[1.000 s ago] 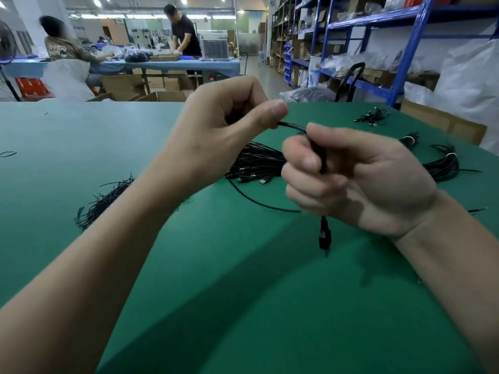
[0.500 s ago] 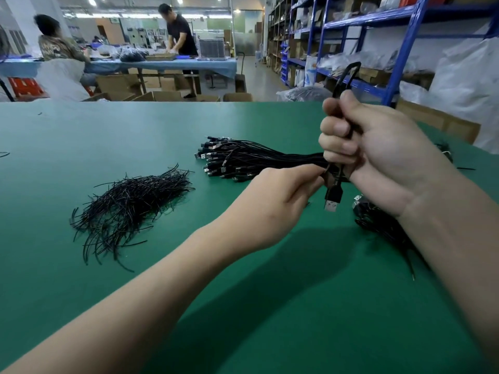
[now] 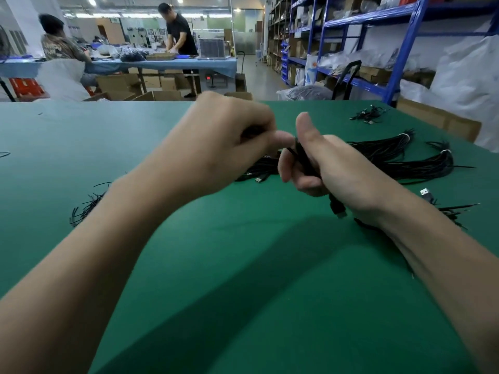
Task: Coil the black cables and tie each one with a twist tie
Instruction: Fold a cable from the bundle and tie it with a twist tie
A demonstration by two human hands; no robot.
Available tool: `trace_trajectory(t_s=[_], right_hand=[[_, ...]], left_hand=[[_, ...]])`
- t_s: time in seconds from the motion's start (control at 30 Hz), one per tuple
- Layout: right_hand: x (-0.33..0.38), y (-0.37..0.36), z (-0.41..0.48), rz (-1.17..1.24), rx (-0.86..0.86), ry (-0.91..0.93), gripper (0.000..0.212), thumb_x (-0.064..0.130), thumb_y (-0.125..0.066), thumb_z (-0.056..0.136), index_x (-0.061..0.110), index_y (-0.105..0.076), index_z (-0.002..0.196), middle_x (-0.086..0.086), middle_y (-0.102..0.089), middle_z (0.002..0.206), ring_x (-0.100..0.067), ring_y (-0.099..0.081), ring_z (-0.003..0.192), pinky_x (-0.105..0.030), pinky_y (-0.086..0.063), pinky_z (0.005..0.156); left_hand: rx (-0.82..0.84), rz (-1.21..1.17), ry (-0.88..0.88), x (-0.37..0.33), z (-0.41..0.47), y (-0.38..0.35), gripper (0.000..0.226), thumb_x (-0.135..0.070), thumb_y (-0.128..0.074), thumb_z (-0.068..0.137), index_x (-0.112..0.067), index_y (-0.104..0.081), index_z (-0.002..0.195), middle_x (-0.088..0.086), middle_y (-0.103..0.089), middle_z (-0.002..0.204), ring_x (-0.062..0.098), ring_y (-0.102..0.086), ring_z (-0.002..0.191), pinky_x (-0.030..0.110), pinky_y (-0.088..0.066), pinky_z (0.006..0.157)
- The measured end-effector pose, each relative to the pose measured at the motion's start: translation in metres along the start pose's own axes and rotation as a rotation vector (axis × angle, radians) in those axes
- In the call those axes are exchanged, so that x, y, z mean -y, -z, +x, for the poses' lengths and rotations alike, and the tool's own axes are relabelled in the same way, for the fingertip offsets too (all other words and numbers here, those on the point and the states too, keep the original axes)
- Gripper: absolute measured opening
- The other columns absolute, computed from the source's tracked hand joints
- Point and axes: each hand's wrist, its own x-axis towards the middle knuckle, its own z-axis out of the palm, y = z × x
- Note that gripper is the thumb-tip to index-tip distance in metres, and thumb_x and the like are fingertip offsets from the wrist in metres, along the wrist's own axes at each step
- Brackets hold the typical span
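While my right hand (image 3: 337, 171) curls round the bundled black cable (image 3: 305, 164), my left hand (image 3: 229, 149) pinches its thin strand. Its blocky plug (image 3: 339, 209) hangs above the matte green table (image 3: 243, 265).

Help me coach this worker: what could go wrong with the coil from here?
The plug dangles below the right hand, so that end may slip from the coil. The ties lie far left while both hands hold the coil; letting go with the left hand to fetch one could loosen the loops.
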Motion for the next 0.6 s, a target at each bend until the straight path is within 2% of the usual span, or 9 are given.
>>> trace_trajectory(t_s=[0.1, 0.17, 0.23, 0.33, 0.37, 0.4, 0.47, 0.5, 0.6], right_hand=[[0.006, -0.002, -0.007, 0.263, 0.339, -0.086, 0.074, 0.073, -0.02, 0.09, 0.015, -0.062, 0.07, 0.005, -0.031, 0.051, -0.012, -0.023, 0.048, -0.024, -0.019, 0.047], [0.009, -0.001, -0.012, 0.459, 0.525, -0.071, 0.062, 0.06, -0.026, 0.097, 0.014, -0.062, 0.074, 0.005, -0.029, 0.054, -0.013, -0.02, 0.05, -0.028, -0.015, 0.05], [0.013, 0.001, -0.014, 0.646, 0.604, -0.019, 0.047, 0.041, -0.03, 0.101, 0.012, -0.061, 0.08, 0.003, -0.026, 0.056, -0.012, -0.021, 0.051, -0.027, -0.015, 0.05], [0.018, 0.004, -0.013, 0.775, 0.504, 0.081, 0.04, 0.028, -0.028, 0.104, 0.012, -0.058, 0.083, 0.005, -0.024, 0.056, -0.009, -0.022, 0.049, -0.024, -0.017, 0.048], [0.019, 0.005, -0.012, 0.806, 0.441, 0.106, 0.04, 0.028, -0.027, 0.105, 0.012, -0.057, 0.084, 0.006, -0.025, 0.056, -0.008, -0.021, 0.048, -0.023, -0.018, 0.047], [0.02, 0.007, -0.01, 0.836, 0.372, 0.125, 0.04, 0.028, -0.026, 0.107, 0.012, -0.056, 0.086, 0.007, -0.028, 0.055, -0.007, -0.023, 0.048, -0.022, -0.02, 0.047], [0.02, 0.009, -0.006, 0.872, 0.219, 0.135, 0.039, 0.029, -0.025, 0.109, 0.012, -0.054, 0.089, 0.008, -0.035, 0.056, -0.006, -0.028, 0.048, -0.02, -0.026, 0.048], [0.019, 0.009, -0.004, 0.873, 0.136, 0.129, 0.038, 0.029, -0.025, 0.11, 0.013, -0.053, 0.091, 0.007, -0.038, 0.057, -0.006, -0.031, 0.048, -0.019, -0.028, 0.049], [0.015, 0.009, 0.0, 0.717, -0.134, 0.125, 0.034, 0.027, -0.029, 0.111, 0.011, -0.054, 0.094, 0.002, -0.052, 0.062, -0.011, -0.044, 0.053, -0.021, -0.039, 0.052]], left_hand=[[-0.043, -0.215, 0.053, 0.005, -0.002, 0.003, 0.041, -0.049, -0.066, 0.09, -0.011, -0.064, 0.074, -0.001, -0.05, 0.057, 0.011, -0.039, 0.054, 0.019, -0.029, 0.05], [-0.059, -0.455, 0.085, 0.009, -0.002, -0.003, 0.035, -0.043, -0.07, 0.091, -0.015, -0.06, 0.073, 0.001, -0.046, 0.059, 0.01, -0.034, 0.055, 0.024, -0.028, 0.05], [-0.091, -0.664, 0.127, 0.01, -0.004, -0.016, 0.027, -0.028, -0.064, 0.098, -0.017, -0.058, 0.075, 0.006, -0.043, 0.062, 0.019, -0.033, 0.059, 0.033, -0.028, 0.052], [-0.09, -0.808, 0.235, 0.0, -0.006, -0.044, 0.029, -0.02, -0.046, 0.106, -0.003, -0.057, 0.085, 0.021, -0.041, 0.069, 0.023, -0.035, 0.069, 0.045, -0.03, 0.057], [-0.068, -0.838, 0.273, -0.004, -0.007, -0.052, 0.032, -0.017, -0.043, 0.107, 0.007, -0.056, 0.091, 0.021, -0.042, 0.07, 0.022, -0.036, 0.07, 0.045, -0.031, 0.058], [-0.045, -0.854, 0.296, -0.008, -0.009, -0.059, 0.031, -0.013, -0.041, 0.108, 0.012, -0.054, 0.095, 0.016, -0.042, 0.069, 0.019, -0.037, 0.068, 0.038, -0.032, 0.058], [0.021, -0.798, 0.3, -0.013, -0.011, -0.07, 0.026, -0.009, -0.041, 0.107, 0.006, -0.053, 0.09, -0.005, -0.041, 0.064, 0.009, -0.035, 0.061, 0.026, -0.033, 0.056], [0.06, -0.724, 0.292, -0.016, -0.012, -0.072, 0.025, -0.01, -0.042, 0.106, -0.001, -0.052, 0.086, -0.01, -0.039, 0.063, 0.01, -0.033, 0.06, 0.027, -0.032, 0.057], [0.172, -0.479, 0.241, -0.02, -0.014, -0.075, 0.027, -0.011, -0.045, 0.106, -0.015, -0.053, 0.081, -0.008, -0.049, 0.066, 0.014, -0.041, 0.061, 0.034, -0.04, 0.064]])
